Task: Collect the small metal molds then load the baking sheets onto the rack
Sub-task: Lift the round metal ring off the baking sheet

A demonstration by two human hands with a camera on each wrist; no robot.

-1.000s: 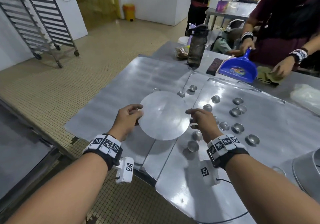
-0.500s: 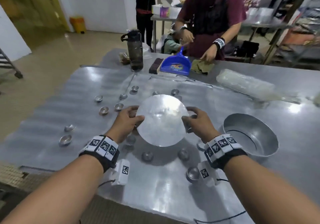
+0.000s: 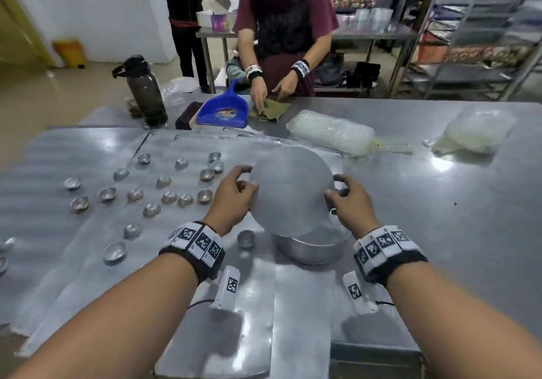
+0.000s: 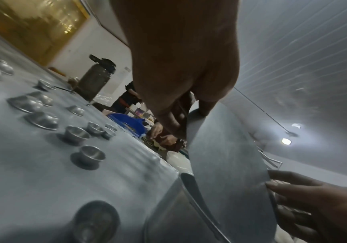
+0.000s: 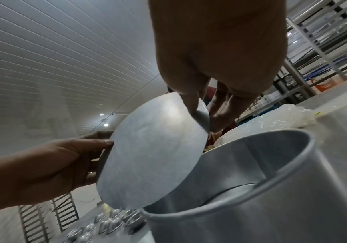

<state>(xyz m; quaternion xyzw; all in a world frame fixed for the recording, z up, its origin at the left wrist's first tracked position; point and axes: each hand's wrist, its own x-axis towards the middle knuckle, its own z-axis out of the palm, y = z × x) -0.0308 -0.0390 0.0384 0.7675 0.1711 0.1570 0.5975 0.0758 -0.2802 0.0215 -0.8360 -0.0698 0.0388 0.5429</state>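
Observation:
Both hands hold a flat round metal disc by its rim, tilted above a round metal pan on the steel table. My left hand pinches the disc's left edge; my right hand pinches its right edge. In the right wrist view the disc leans over the pan's open mouth. Several small metal molds lie scattered on the baking sheets to the left, some upright, some overturned. One mold stands just left of the pan.
Across the table a person folds a green cloth beside a blue dustpan. A dark water bottle stands at the far left, two plastic bags far right. Shelving racks fill the back right.
My view and both hands have swung right with the disc, from above the molds to over the round pan. The disc is now tilted toward me.

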